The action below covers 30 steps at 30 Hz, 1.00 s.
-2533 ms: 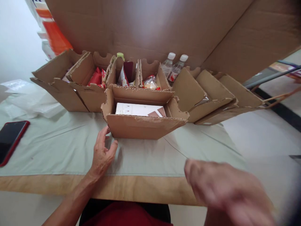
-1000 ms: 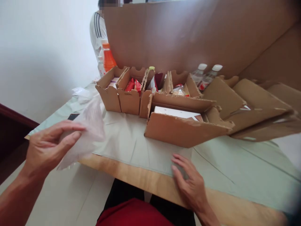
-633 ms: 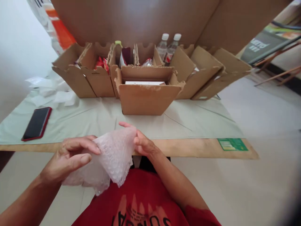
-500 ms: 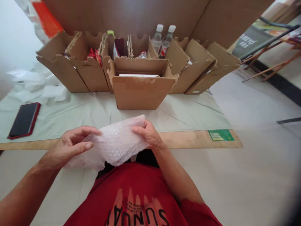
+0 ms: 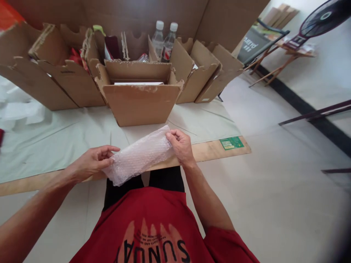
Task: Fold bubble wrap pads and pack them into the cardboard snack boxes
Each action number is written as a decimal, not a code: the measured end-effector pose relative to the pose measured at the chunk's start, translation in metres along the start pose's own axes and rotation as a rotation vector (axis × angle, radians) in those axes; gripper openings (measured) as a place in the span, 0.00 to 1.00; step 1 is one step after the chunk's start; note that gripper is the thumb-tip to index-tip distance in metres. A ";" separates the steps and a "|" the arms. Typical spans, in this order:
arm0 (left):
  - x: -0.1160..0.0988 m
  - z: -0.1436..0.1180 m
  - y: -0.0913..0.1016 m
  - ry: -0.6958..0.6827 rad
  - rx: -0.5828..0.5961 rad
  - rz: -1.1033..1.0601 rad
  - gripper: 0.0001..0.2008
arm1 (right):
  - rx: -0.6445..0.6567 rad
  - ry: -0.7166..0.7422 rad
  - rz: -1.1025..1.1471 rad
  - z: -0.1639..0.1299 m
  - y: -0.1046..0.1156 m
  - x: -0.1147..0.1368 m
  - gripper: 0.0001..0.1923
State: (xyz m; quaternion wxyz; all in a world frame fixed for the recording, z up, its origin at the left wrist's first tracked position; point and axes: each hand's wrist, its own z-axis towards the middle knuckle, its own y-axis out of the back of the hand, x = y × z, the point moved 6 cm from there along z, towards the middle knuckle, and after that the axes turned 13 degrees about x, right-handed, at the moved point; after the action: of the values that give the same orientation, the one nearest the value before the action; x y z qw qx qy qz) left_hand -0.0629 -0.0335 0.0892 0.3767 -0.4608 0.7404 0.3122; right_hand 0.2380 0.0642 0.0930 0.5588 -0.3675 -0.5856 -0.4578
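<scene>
A sheet of bubble wrap [image 5: 141,155] stretches slantwise between my hands, over the table's front edge and my lap. My right hand [image 5: 181,144] pinches its upper right end between thumb and fingers. At the lower left end, my left hand [image 5: 100,159] has its thumb and fingers closed on the wrap's edge, the index finger reaching out above. Whether anything lies inside the wrap cannot be seen. Just beyond it stands a cardboard box [image 5: 142,106] with a flat white item [image 5: 138,83] inside.
Behind stands a row of cardboard bins [image 5: 59,80], with two clear bottles [image 5: 169,42] in one. White foam pieces [image 5: 22,106] lie at the left on the green cloth [image 5: 71,128]. The wooden table edge [image 5: 204,151] bears a green label [image 5: 231,143]. A fan [image 5: 325,16] is at far right.
The bubble wrap is now pulled out flatter and narrower, its loose left part gathered up. My left hand has closed on its end. The view has swung right, leaving the phone almost out of sight.
</scene>
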 end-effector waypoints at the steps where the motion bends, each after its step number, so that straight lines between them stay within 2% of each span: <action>1: -0.002 0.004 0.004 -0.011 -0.043 0.027 0.31 | -0.008 -0.007 -0.010 0.001 0.003 -0.004 0.14; 6: -0.009 0.032 0.024 -0.040 -0.226 0.285 0.30 | -0.022 -0.060 -0.077 0.007 0.016 -0.024 0.12; 9: -0.016 0.039 0.027 -0.055 -0.335 0.486 0.27 | -0.078 -0.038 -0.234 0.005 0.033 -0.023 0.13; 11: -0.030 0.031 0.022 -0.181 -0.489 0.707 0.22 | -0.151 0.043 -0.440 0.002 0.046 -0.009 0.14; 13: -0.047 0.017 0.004 -0.401 -0.605 0.985 0.16 | -0.180 0.150 -0.623 0.000 0.046 0.009 0.12; 15: -0.054 0.011 -0.022 -0.585 -0.573 1.180 0.14 | -0.083 0.245 -0.713 0.004 0.027 0.022 0.11; 17: -0.049 0.014 -0.042 -0.665 -0.471 1.287 0.15 | 0.126 0.321 -0.796 0.012 -0.011 0.027 0.14; 20: -0.028 0.027 -0.051 -0.647 -0.365 1.372 0.18 | 0.439 0.325 -0.946 0.016 -0.069 0.014 0.20; 22: -0.011 0.035 -0.047 -0.602 -0.318 1.370 0.21 | 0.534 0.291 -1.033 0.009 -0.083 0.000 0.27; 23: -0.004 0.037 -0.043 -0.577 -0.296 1.344 0.22 | 0.546 0.281 -1.059 0.002 -0.081 -0.007 0.30; 25: 0.008 0.040 -0.035 -0.534 -0.254 1.269 0.24 | 0.514 0.270 -1.083 -0.015 -0.060 -0.015 0.29; 28: 0.014 0.039 -0.030 -0.512 -0.210 1.180 0.26 | 0.421 0.268 -1.065 -0.037 -0.014 -0.013 0.22; 30: 0.012 0.037 -0.029 -0.531 -0.201 1.174 0.26 | 0.377 0.284 -1.048 -0.043 0.007 -0.003 0.16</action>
State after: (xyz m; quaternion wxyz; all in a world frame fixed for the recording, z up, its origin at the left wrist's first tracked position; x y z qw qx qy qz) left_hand -0.0302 -0.0201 0.0566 0.2688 0.0802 0.7181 0.6369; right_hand 0.2588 0.0258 0.0886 0.3863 0.1428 -0.6803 -0.6062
